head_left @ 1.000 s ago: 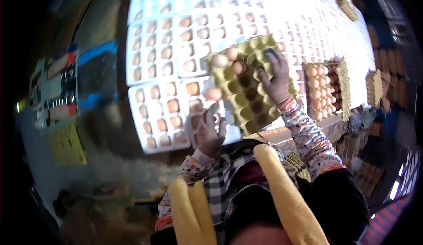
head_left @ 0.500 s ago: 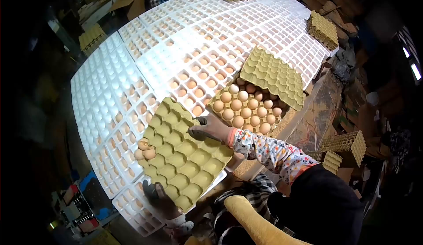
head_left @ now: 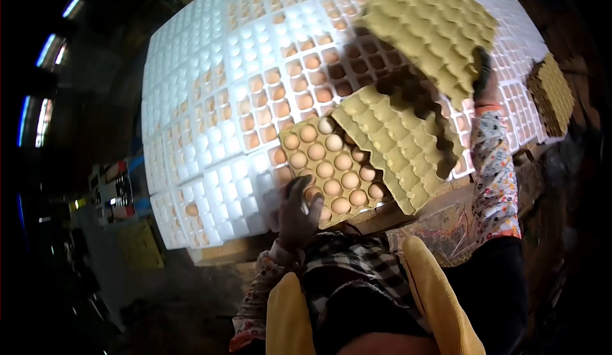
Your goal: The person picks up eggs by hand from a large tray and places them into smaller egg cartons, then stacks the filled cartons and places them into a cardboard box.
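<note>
My right hand (head_left: 486, 81), in a dark glove, grips the near right edge of an empty pulp egg tray (head_left: 433, 29), held tilted over the far part of the table. My left hand (head_left: 298, 211), gloved too, is at the left edge of a filled egg tray (head_left: 328, 170); its thumb and fingers close around a brown egg (head_left: 312, 193) there. Rows of brown eggs fill this tray's cups. A second empty pulp tray (head_left: 401, 144) leans over the filled tray's right side, hiding some eggs.
White moulded trays (head_left: 239, 195) cover the table, many with eggs in their pockets. A stack of pulp trays (head_left: 551, 93) stands at the far right. The table's wooden edge (head_left: 236, 248) runs close to my body.
The empty tray has gone from in front of me to the far right in my right hand. My left hand has let go of it and moved to the filled tray. My view has turned.
</note>
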A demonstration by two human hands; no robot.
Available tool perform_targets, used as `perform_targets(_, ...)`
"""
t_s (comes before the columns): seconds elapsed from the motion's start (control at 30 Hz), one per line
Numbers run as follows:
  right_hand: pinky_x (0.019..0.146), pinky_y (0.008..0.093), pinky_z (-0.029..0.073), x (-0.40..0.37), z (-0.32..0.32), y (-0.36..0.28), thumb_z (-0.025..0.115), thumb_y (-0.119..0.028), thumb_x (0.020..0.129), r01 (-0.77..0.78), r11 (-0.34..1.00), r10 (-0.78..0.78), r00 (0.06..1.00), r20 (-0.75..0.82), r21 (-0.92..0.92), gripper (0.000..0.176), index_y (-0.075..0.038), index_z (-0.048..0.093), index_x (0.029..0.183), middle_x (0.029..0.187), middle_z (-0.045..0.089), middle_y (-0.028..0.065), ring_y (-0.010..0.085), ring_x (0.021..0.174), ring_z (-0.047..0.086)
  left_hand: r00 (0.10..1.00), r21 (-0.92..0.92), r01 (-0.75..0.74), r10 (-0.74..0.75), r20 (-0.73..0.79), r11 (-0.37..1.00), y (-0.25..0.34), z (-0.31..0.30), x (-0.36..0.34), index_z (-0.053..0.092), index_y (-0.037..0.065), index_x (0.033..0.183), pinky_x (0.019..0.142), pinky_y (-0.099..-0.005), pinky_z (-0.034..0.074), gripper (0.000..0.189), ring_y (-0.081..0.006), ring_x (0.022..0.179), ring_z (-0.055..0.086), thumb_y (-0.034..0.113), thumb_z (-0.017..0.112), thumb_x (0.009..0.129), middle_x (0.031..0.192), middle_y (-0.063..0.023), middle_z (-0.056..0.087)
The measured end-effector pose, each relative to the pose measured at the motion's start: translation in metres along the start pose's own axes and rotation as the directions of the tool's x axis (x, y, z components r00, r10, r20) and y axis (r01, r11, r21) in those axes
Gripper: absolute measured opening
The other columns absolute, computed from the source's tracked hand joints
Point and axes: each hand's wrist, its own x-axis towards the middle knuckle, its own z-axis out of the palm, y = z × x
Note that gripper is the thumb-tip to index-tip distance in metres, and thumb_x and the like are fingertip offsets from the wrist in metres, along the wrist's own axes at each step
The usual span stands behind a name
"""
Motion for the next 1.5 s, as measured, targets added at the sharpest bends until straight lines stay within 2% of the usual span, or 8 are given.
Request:
perform_targets(0.47,0.094,0.0384,0.046,-0.059,-0.022,0.137,0.049,-0.04,0.098,-0.9,0.231,0.931,0.315,0.183,0.371,0.055,-0.011,0.04,0.144,0.138,0.049,0.0138,0.0284,0.115,0.053,0.649,0.051,0.661,-0.536,-0.54,0.749,-0.141,-0.091,-0.043,0.049,-0.001,0.128,0.094,-0.0428,0.045,0.051,-0.0399,0.111,0.052,0.016,0.067,0.083,0.122,-0.025,0.052)
perform_targets(0.6,0.111,0.0336,0.026,-0.156,-0.077,0.057,0.036,-0.029,0.103,-0.54,0.8,0.596,0.763,0.249,-0.261,0.046,-0.01,0.04,0.145,0.15,0.035,0.007,0.0237,0.137,0.033,0.378,0.093,0.842,-0.459,-0.804,0.531,-0.26,-0.17,-0.048,0.034,0.004,0.142,0.1,-0.0441,0.041,0.072,-0.0404,0.117,0.048,0.033,0.066,0.084,0.13,-0.0277,0.044)
perform_targets(0.83,0.09,0.0336,0.047,-0.228,-0.02,-0.179,0.055,-0.043,0.093,-0.862,-0.319,0.665,0.093,0.741,0.395,0.06,-0.011,0.042,0.142,0.125,0.058,0.0091,0.0233,0.109,0.058,0.669,0.365,0.7,-0.385,-0.635,0.614,-0.382,-0.226,-0.035,0.056,0.004,0.097,0.067,-0.042,0.051,0.03,-0.0313,0.072,0.061,0.029,0.062,0.081,0.076,-0.0144,0.061)
perform_targets(0.9,0.082,0.0396,0.051,-0.262,-0.033,-0.132,0.062,-0.012,0.084,-0.119,0.913,0.358,0.694,0.625,-0.391,0.038,-0.005,0.056,0.121,0.102,0.066,0.0117,0.029,0.093,0.064,0.694,0.431,0.58,-0.142,-0.706,0.691,-0.365,-0.227,-0.021,0.045,0.003,0.117,0.077,-0.0454,0.049,0.048,-0.0346,0.087,0.06,0.025,0.066,0.079,0.092,-0.0204,0.061)
perform_targets(1.07,0.084,0.0397,0.05,-0.262,-0.062,-0.15,0.049,-0.01,0.091,0.237,0.871,-0.089,0.937,0.337,-0.43,0.02,0.0,0.062,0.104,0.105,0.065,0.0187,0.0379,0.095,0.063,0.837,0.547,0.474,-0.161,-0.522,0.69,-0.354,-0.218,-0.012,0.054,0.001,0.118,0.093,-0.0448,0.045,0.045,-0.0366,0.106,0.054,0.02,0.068,0.08,0.111,-0.0191,0.058)
perform_targets(1.13,0.085,0.0375,0.048,-0.268,-0.076,-0.138,0.046,-0.019,0.094,-0.569,0.822,0.57,0.822,-0.003,0.018,0.029,0.001,0.062,0.108,0.104,0.065,0.0203,0.0348,0.096,0.063,0.844,0.285,0.205,-0.021,-0.536,0.937,-0.294,-0.188,-0.011,0.055,-0.001,0.118,0.09,-0.041,0.048,0.04,-0.0329,0.104,0.056,0.015,0.066,0.082,0.11,-0.0185,0.058)
perform_targets(1.33,0.075,0.0414,0.05,-0.212,-0.076,-0.085,0.068,-0.03,0.083,-0.191,0.613,0.512,0.835,0.201,-0.767,0.042,-0.002,0.059,0.112,0.097,0.066,0.0168,0.0373,0.089,0.062,0.972,0.332,-0.225,0.186,0.145,0.916,-0.079,-0.026,-0.07,0.049,0.008,0.13,0.088,-0.0447,0.045,0.063,-0.034,0.102,0.054,0.03,0.075,0.077,0.115,-0.0166,0.053)
perform_targets(1.5,0.081,0.0289,0.05,-0.211,0.005,-0.237,0.064,-0.024,0.091,-0.723,0.591,0.553,0.686,0.472,0.358,0.046,0.002,0.05,0.127,0.105,0.06,0.0056,0.0167,0.095,0.058,0.974,0.424,-0.208,0.145,0.176,0.881,-0.067,0.036,-0.075,0.05,0.009,0.122,0.089,-0.0461,0.044,0.059,-0.0346,0.095,0.054,0.03,0.076,0.073,0.108,-0.0161,0.052)
